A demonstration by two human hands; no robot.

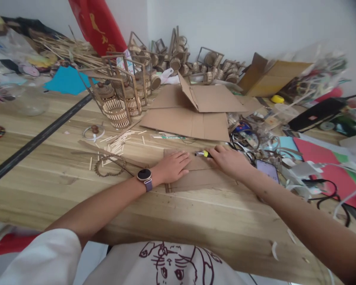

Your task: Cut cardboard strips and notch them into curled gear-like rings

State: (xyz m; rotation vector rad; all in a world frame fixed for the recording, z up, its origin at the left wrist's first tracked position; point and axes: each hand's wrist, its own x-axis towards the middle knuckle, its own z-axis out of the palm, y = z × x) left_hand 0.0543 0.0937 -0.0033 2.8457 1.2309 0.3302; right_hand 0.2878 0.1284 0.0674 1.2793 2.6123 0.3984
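Observation:
A small flat piece of cardboard [201,180] lies on the wooden table in front of me. Flat on its left part rests my left hand [175,165], fingers stretched out, holding nothing. My right hand [227,160] is closed around a yellow and black utility knife [201,153], whose metal front end points left over the cardboard's upper edge, close to my left fingertips. Whether the blade is out is too small to tell. Left of my left hand lie a toothed brown strip bent into a loop [110,165] and several short wooden sticks [116,148].
Larger cardboard sheets [186,122] lie beyond my hands. Small wooden bucket-shaped models [117,113] stand at the back left. A phone [267,171], cables and coloured paper [323,166] crowd the right. A long black strip [41,138] crosses the left side.

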